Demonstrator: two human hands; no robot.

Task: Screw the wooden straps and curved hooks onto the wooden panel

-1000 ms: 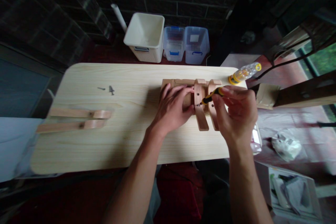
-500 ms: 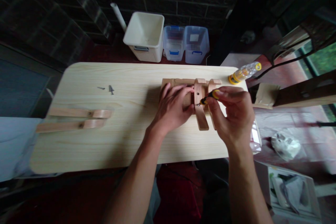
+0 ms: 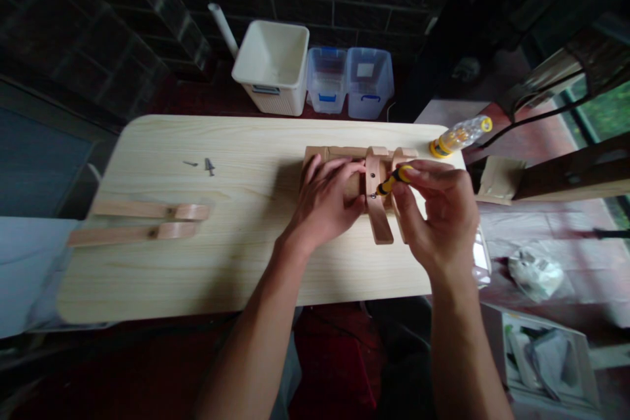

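Note:
My right hand [image 3: 436, 207] grips a short yellow-and-black screwdriver [image 3: 394, 179] by its handle. The tool slants down to a small ring-like fastener on a curved wooden strip [image 3: 378, 220]; I cannot make out the exact contact. Above that spot, the strip has a dark hole or screw head. Lying palm down with fingers spread, my left hand [image 3: 327, 200] rests on a cardboard box [image 3: 335, 152], its fingertips and thumb against the strip's left edge. A second curved wooden strip [image 3: 404, 152] lies just right of the first, partly behind my right hand.
Two more wooden pieces [image 3: 132, 210] lie at the table's left, with several dark screws [image 3: 209, 167] beyond them. A clear bottle-shaped case with yellow ends [image 3: 460, 136] stands at the far right corner. Behind the table [image 3: 236, 138] are a white bin [image 3: 280, 88] and two clear boxes [image 3: 369, 82].
The screwdriver handle and the right fingers on it have shifted very slightly. My left hand, the box and the strips keep their places.

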